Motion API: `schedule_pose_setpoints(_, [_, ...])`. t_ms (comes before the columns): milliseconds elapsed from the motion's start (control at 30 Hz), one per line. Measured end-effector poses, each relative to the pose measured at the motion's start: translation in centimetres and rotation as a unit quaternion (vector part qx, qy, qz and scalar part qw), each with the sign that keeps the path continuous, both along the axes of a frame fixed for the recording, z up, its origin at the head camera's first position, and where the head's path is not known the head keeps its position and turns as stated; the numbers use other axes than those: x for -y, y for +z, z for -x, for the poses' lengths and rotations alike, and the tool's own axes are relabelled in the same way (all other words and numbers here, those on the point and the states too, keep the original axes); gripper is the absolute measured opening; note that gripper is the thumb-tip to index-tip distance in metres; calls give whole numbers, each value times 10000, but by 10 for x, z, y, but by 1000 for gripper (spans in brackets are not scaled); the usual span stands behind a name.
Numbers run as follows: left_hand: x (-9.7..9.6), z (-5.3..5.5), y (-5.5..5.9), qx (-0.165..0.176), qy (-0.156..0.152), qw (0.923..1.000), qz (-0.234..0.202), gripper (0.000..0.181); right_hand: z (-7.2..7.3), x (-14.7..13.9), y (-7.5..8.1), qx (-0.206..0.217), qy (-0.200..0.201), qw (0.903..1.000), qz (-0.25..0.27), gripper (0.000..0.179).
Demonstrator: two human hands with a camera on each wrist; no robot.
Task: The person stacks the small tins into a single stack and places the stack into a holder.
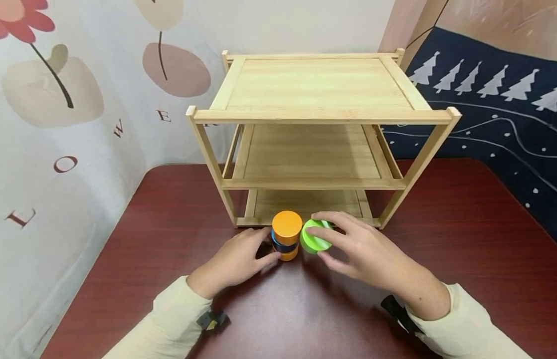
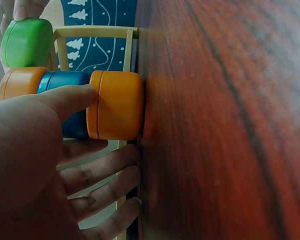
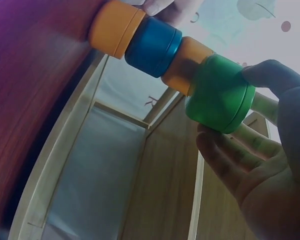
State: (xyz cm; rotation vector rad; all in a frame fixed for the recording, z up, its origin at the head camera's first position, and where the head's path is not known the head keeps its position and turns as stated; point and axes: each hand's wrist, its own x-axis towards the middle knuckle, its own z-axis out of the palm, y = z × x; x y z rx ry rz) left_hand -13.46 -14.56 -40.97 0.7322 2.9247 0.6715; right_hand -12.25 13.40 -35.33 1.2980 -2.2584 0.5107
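The left forearm [image 1: 166, 321] and right forearm [image 1: 466, 324] are angled inward from the bottom of the head view. Below centre, the left hand [image 1: 235, 259] is held with thumb [image 2: 72, 101] and forefinger [image 2: 85, 149] parted; further right, a grip is formed by the right hand [image 1: 368, 249].

Three-tier wooden rack [image 1: 314, 87], red-brown table [image 1: 170, 214], flower-printed backdrop [image 1: 98, 139], perhaps fabric, navy tree-patterned panel [image 1: 502, 122]
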Motion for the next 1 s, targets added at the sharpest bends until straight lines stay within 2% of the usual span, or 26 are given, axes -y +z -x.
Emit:
schedule_pose_setpoints(167, [-2,-2,-2,123,-59,9999,-1,44,-1,-4,-2,14,-63,9999,102,42])
schedule_pose_setpoints(367, [-1,-3,-2,92,-21,10000,-22,44,1,-5,3,13,-27,9998,207,34])
schedule_pose_setpoints(600, [1,-3,-2,65,60,10000,-8,43,4,-1,10,-149,73,9995,260,33])
schedule_pose_setpoints(1000, [2,-2,0,-5,18,10000,-68,40,4,6,21,-104,51,9996,272,39])
